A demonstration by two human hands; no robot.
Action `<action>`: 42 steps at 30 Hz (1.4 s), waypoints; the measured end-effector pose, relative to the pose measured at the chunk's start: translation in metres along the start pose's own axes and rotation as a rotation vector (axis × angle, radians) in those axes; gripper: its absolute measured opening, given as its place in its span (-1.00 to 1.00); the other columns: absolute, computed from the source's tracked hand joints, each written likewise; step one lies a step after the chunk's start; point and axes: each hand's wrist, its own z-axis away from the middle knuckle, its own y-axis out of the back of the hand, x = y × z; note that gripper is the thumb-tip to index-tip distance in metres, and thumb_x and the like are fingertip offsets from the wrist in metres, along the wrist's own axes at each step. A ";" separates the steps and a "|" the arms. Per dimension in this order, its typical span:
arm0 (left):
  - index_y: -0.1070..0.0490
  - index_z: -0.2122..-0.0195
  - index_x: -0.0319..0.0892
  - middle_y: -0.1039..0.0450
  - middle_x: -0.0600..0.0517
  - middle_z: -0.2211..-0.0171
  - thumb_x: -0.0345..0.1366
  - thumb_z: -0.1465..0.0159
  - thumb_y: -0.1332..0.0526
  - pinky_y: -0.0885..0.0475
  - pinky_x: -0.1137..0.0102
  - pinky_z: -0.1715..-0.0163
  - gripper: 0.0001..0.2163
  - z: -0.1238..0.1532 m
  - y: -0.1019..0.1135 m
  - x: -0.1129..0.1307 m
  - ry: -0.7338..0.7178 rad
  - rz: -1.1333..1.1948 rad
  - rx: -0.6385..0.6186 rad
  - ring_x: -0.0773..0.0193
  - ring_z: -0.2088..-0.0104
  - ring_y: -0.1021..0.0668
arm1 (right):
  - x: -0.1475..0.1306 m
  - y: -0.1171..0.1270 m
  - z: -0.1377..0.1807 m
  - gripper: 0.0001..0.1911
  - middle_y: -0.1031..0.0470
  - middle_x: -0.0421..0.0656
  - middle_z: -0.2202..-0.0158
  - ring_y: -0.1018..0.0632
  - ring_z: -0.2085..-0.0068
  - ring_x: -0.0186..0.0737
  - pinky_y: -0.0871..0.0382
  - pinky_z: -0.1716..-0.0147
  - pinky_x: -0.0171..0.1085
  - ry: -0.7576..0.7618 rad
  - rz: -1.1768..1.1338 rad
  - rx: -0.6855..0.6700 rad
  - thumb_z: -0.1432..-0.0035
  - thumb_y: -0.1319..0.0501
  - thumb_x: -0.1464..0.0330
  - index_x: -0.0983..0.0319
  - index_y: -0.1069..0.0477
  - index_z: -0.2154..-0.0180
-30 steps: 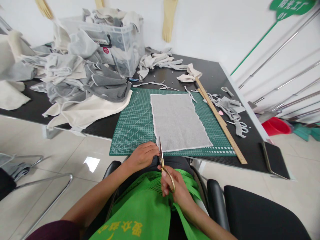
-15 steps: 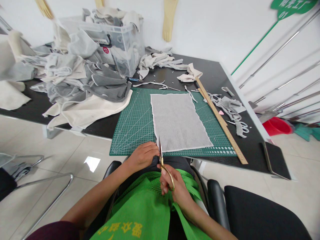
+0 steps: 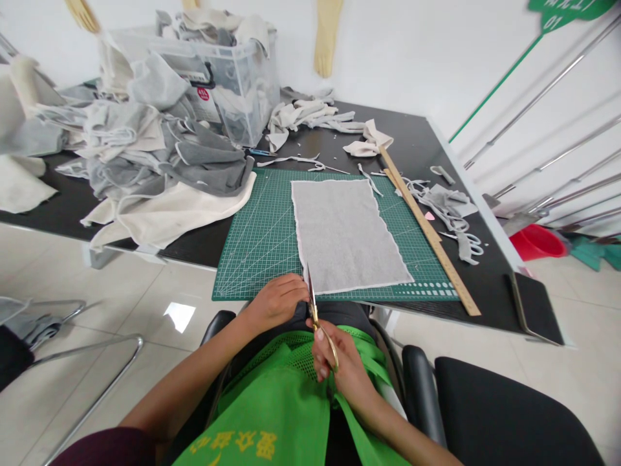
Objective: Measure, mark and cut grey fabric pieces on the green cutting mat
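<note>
A grey cloth (image 3: 347, 236), roughly rectangular with wavy pale edges, lies flat on the green cutting mat (image 3: 257, 239). My left hand (image 3: 279, 301) is closed at the cloth's near left corner, its fingertips pinching the edge there. Gold-handled scissors (image 3: 312, 294) sit in my right hand (image 3: 337, 353), with my fingers through and around the handle. Their blades point away from me and lie along the cloth's left edge by my left fingertips. The blades look nearly together, and the corner itself is partly hidden by my fingers.
A wooden ruler (image 3: 427, 230) lies slanted over the mat's right side. Beyond it are fabric scraps (image 3: 451, 204), white-handled scissors (image 3: 474, 244) and a phone (image 3: 536, 307) at the table edge. Piled cloths (image 3: 126, 155) and a clear plastic box (image 3: 247, 90) stand at the left.
The view has tilted very slightly, shifting everything a few pixels. Both hands, the scissors and the cloth keep practically the same positions.
</note>
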 end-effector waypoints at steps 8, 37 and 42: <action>-0.46 0.19 -0.17 -0.56 -0.06 0.20 -0.49 -0.37 -0.03 -0.53 0.21 -0.01 -0.78 0.000 0.000 0.001 0.002 -0.011 -0.016 0.20 0.09 -0.55 | 0.007 0.001 0.002 -0.41 -0.17 -0.40 0.57 -0.23 0.65 -0.46 -0.25 0.65 -0.39 0.025 -0.003 0.006 -0.17 -0.27 -0.11 0.24 -0.40 0.02; -0.45 0.16 -0.20 -0.55 -0.07 0.15 -0.59 -0.29 -0.08 -0.53 0.18 -0.05 -0.76 0.002 -0.002 0.001 -0.001 -0.043 0.058 0.17 0.02 -0.54 | 0.015 0.006 -0.005 -0.49 -0.17 -0.41 0.60 -0.22 0.67 -0.47 -0.25 0.66 -0.40 0.034 -0.040 -0.020 -0.25 -0.26 -0.02 0.26 -0.38 0.03; -0.43 0.16 -0.20 -0.56 -0.07 0.15 -0.59 -0.30 -0.09 -0.54 0.20 -0.04 -0.78 0.003 -0.004 0.000 -0.030 -0.062 0.089 0.19 0.05 -0.56 | 0.009 0.004 -0.006 -0.51 -0.23 -0.38 0.58 -0.27 0.62 -0.43 -0.29 0.59 -0.36 0.036 -0.041 -0.028 -0.26 -0.27 0.02 0.27 -0.38 0.01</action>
